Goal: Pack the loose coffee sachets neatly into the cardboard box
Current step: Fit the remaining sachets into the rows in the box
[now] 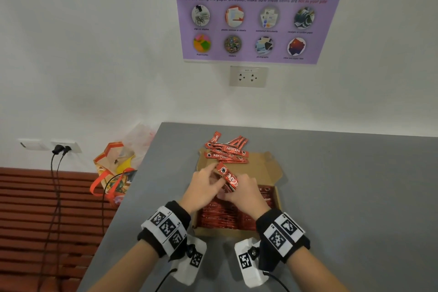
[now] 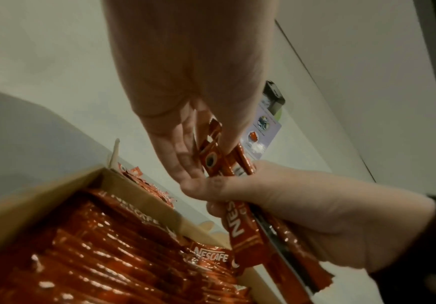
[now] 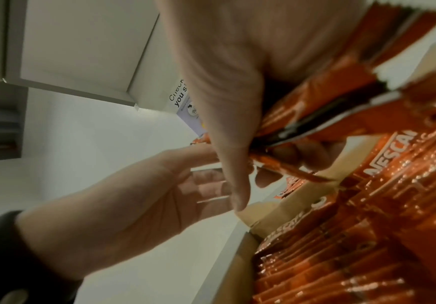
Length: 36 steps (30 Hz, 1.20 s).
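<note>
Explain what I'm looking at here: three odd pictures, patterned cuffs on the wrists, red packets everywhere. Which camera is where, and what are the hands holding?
There is no machine: a person works bare-handed, and the patterned cuffs carry wrist cameras. The wide picture comes from a camera on the head, looking down; the other two look along each hand from its wrist. On the grey table stands an open cardboard box, already largely filled with rows of red coffee sachets. A loose pile of sachets lies at its far edge. The right hand has a bundle of sachets in its grip above the box. The left hand pinches the bundle's upper ends, seemingly squaring them up.
</note>
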### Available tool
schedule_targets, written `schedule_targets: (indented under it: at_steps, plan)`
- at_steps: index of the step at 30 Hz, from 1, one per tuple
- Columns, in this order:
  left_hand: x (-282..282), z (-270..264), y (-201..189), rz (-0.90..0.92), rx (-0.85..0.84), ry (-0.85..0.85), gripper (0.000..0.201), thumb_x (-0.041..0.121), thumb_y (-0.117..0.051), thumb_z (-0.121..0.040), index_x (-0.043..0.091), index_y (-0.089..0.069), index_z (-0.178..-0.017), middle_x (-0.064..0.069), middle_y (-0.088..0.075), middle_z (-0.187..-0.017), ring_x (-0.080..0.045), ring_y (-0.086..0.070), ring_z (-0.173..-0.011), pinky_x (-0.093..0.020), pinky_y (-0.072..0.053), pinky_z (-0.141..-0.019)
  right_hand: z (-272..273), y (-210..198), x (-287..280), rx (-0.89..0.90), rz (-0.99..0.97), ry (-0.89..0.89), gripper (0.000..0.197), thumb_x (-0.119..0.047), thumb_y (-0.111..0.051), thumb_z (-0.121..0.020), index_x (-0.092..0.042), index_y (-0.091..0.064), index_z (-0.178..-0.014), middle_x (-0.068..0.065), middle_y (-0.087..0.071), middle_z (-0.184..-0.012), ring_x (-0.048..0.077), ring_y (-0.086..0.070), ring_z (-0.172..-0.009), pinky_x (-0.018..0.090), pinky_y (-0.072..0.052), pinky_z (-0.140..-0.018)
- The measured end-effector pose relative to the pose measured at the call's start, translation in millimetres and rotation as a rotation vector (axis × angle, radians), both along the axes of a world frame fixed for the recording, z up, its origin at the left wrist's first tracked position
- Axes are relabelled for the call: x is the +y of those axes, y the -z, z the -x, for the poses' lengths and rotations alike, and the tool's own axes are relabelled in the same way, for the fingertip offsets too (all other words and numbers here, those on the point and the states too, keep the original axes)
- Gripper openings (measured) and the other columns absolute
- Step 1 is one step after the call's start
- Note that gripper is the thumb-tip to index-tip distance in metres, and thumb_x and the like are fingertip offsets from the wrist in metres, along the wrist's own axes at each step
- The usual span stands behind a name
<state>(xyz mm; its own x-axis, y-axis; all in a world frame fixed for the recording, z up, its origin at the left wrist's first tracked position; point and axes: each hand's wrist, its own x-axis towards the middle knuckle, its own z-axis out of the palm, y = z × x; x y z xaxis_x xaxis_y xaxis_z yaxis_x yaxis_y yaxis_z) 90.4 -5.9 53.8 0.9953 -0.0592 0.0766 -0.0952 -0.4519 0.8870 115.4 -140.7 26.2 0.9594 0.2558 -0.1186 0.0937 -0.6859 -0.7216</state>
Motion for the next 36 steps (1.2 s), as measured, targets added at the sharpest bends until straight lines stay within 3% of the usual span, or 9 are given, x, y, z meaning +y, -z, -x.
schedule_targets:
  at_steps: [3, 6, 12, 15, 18, 23, 27, 31, 36]
  plan:
    - [1.1, -1.2, 0.6, 0.135, 0.081, -0.050, 0.017, 0.006, -0.063, -0.085, 0.022, -0.064, -0.084, -0.002, -0.071, -0.081, -0.013, -0.070, -0.070, -0.027, -0.055, -0.070, 2.9, -4.1, 1.9, -0.024, -0.037, -0.027, 0.030, -0.035, -0.081, -0.068, -0.019, -0.067, -0.089, -0.006, -0.068, -0.083, 0.011, -0.063, -0.081, 0.021, -0.048, -0.072]
    - [5.7, -3.3, 0.1, 0.129, 0.064, -0.050, 0.022, 0.004, -0.066, -0.083, 0.020, -0.063, -0.097, 0.000, -0.069, -0.092, -0.008, -0.068, -0.079, -0.017, -0.054, -0.073, 6.6, -13.6, -5.9, -0.059, -0.130, -0.047, 0.030, -0.038, -0.081, -0.067, -0.020, -0.067, -0.087, -0.009, -0.068, -0.077, 0.003, -0.062, -0.072, 0.010, -0.041, -0.061]
    - [13.9, 0.7, 4.5, 0.230, 0.027, -0.170, 0.029, 0.002, -0.064, -0.085, 0.013, -0.063, -0.112, -0.009, -0.068, -0.093, -0.019, -0.069, -0.083, -0.030, -0.059, -0.071, 11.5, -28.3, -28.8, -0.053, -0.304, 0.017, 0.016, -0.023, -0.076, -0.076, -0.025, -0.062, -0.069, -0.011, -0.063, -0.062, -0.009, -0.058, -0.056, 0.007, -0.040, -0.055]
    - [13.3, 4.5, 4.9, 0.259, 0.051, -0.159, 0.026, 0.002, -0.063, -0.085, 0.013, -0.063, -0.109, -0.011, -0.067, -0.094, -0.021, -0.069, -0.083, -0.030, -0.059, -0.070, 10.8, -24.2, -36.9, -0.005, -0.316, 0.036, 0.019, -0.020, -0.077, -0.076, -0.027, -0.062, -0.067, -0.012, -0.064, -0.064, -0.006, -0.059, -0.060, 0.009, -0.040, -0.058]
    - [11.5, 6.9, 3.9, 0.214, 0.093, -0.143, 0.023, 0.004, -0.064, -0.085, 0.019, -0.063, -0.102, -0.010, -0.065, -0.094, -0.017, -0.068, -0.083, -0.028, -0.059, -0.070, 6.2, -23.5, -40.4, 0.006, -0.271, 0.085, 0.017, -0.021, -0.078, -0.074, -0.026, -0.063, -0.067, -0.008, -0.067, -0.072, 0.007, -0.063, -0.070, 0.023, -0.048, -0.068]
    - [7.4, 6.3, -0.5, -0.209, -0.193, -0.171, 0.033, 0.010, -0.072, -0.079, 0.020, -0.064, -0.109, 0.009, -0.048, -0.100, 0.003, -0.052, -0.082, 0.003, -0.039, -0.073, 1.5, -33.3, -36.3, -0.154, -0.206, 0.136, 0.013, -0.022, -0.077, -0.075, -0.017, -0.066, -0.071, -0.011, -0.063, -0.067, -0.001, -0.059, -0.062, 0.012, -0.040, -0.055]
    - [-5.1, 4.8, -2.7, -0.255, -0.191, 0.013, 0.042, 0.012, -0.078, -0.071, 0.013, -0.064, -0.110, 0.008, -0.041, -0.103, -0.001, -0.047, -0.083, 0.001, -0.036, -0.074, 7.5, -43.2, -18.9, -0.259, -0.250, 0.053, 0.012, -0.021, -0.077, -0.074, -0.024, -0.066, -0.072, -0.017, -0.063, -0.065, -0.006, -0.060, -0.064, 0.006, -0.041, -0.058]
    - [-16.2, 3.4, -1.4, -0.158, -0.321, -0.078, 0.026, -0.005, -0.060, -0.080, 0.002, -0.062, -0.105, 0.003, -0.046, -0.104, 0.000, -0.051, -0.087, 0.000, -0.039, -0.075, 11.9, -53.7, -8.7, -0.283, -0.352, 0.012, 0.004, -0.024, -0.073, -0.079, -0.025, -0.070, -0.082, -0.020, -0.064, -0.070, -0.011, -0.060, -0.071, 0.004, -0.041, -0.063]
    - [-5.2, 0.6, 5.3, -0.096, -0.372, -0.150, 0.017, -0.002, -0.060, -0.084, 0.014, -0.066, -0.089, 0.004, -0.060, -0.092, -0.005, -0.058, -0.087, -0.011, -0.046, -0.080, 7.0, -46.3, -20.3, -0.328, -0.336, 0.178, 0.009, -0.023, -0.069, -0.083, -0.016, -0.072, -0.088, -0.017, -0.062, -0.072, -0.009, -0.058, -0.067, 0.004, -0.041, -0.063]
